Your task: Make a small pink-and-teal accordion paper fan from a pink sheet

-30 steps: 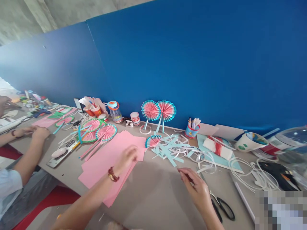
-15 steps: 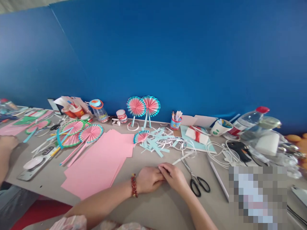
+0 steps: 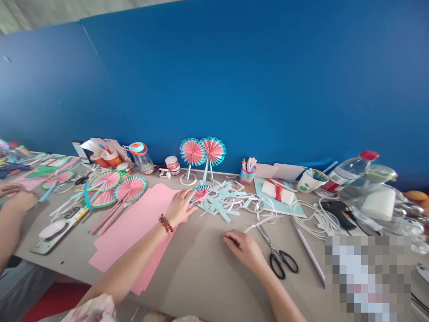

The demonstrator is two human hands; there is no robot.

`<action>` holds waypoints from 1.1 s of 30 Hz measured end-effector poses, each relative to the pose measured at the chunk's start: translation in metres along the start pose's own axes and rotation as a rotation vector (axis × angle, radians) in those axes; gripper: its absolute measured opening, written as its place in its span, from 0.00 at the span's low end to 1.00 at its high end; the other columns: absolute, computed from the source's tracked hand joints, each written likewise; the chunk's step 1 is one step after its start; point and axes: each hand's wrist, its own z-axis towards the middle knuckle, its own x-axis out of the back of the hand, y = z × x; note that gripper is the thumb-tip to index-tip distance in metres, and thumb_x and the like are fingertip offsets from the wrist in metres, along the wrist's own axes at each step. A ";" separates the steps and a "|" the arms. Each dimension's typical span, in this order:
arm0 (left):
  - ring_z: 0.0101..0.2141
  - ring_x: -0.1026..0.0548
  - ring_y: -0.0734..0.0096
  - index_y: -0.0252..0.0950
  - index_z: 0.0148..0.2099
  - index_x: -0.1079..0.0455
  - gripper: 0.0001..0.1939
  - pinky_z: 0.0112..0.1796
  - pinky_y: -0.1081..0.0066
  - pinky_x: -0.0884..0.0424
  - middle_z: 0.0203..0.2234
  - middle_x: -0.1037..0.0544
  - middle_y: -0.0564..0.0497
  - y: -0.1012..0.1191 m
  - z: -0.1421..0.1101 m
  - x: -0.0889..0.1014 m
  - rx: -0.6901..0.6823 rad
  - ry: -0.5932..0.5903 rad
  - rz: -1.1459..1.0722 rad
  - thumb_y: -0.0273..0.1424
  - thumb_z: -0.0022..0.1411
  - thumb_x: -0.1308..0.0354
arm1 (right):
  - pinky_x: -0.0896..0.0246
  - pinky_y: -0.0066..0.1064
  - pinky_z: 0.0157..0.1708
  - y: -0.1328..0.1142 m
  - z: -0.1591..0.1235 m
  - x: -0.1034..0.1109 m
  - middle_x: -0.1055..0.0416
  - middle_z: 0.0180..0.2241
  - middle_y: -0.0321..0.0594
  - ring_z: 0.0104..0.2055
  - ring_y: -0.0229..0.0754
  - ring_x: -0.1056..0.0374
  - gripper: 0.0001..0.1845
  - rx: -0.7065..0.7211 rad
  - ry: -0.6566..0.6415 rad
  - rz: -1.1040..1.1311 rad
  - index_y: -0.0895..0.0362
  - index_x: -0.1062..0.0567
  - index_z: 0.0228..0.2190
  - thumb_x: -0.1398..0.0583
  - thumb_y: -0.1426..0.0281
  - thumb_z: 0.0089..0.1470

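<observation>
My left hand point(image 3: 181, 205), with a beaded bracelet on its wrist, reaches over the top of the pink paper sheets point(image 3: 134, 241). Its fingers are stretched and spread, the tips beside a small pleated paper fan point(image 3: 201, 193), pink with a blue edge; whether they touch it I cannot tell. On the bare table in front of me rests my right hand point(image 3: 244, 248), its fingers curled together; anything inside them is hidden. Just to its right lie scissors point(image 3: 276, 252) with black handles. Beyond them spreads a heap of blue and white paper strips point(image 3: 224, 201).
Two round paper fans point(image 3: 203, 152) stand against the blue wall. More fans point(image 3: 129, 190) and a phone point(image 3: 53, 237) lie at left, near another person's hand point(image 3: 20, 201). A paper cup point(image 3: 311, 181), bottle point(image 3: 348, 172), white cable point(image 3: 311, 219) and glue gun point(image 3: 338, 213) crowd the right.
My hands were together over the table. The left has moved away, forward and left, to the small fan, its fingers opening. My right hand has stayed near its place.
</observation>
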 end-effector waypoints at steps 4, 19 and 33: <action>0.51 0.28 0.61 0.40 0.53 0.28 0.17 0.53 0.60 0.31 0.50 0.25 0.46 0.008 0.009 -0.011 -0.006 0.009 0.006 0.24 0.65 0.50 | 0.38 0.31 0.36 0.001 0.000 0.002 0.22 0.36 0.41 0.36 0.44 0.27 0.17 -0.001 0.001 0.007 0.53 0.23 0.36 0.50 0.61 0.63; 0.67 0.47 0.45 0.41 0.70 0.48 0.50 0.62 0.47 0.47 0.68 0.44 0.38 -0.101 -0.070 0.035 0.148 -0.203 0.156 0.59 0.52 0.40 | 0.38 0.30 0.32 0.000 0.000 0.002 0.23 0.34 0.38 0.35 0.43 0.27 0.15 0.030 -0.004 -0.016 0.51 0.23 0.35 0.48 0.62 0.63; 0.63 0.37 0.59 0.42 0.66 0.41 0.26 0.62 0.57 0.41 0.63 0.35 0.44 -0.086 -0.083 0.039 0.120 -0.070 0.201 0.40 0.68 0.48 | 0.36 0.31 0.33 0.003 0.000 0.000 0.23 0.35 0.39 0.33 0.43 0.28 0.17 0.030 0.002 -0.006 0.51 0.22 0.36 0.49 0.59 0.63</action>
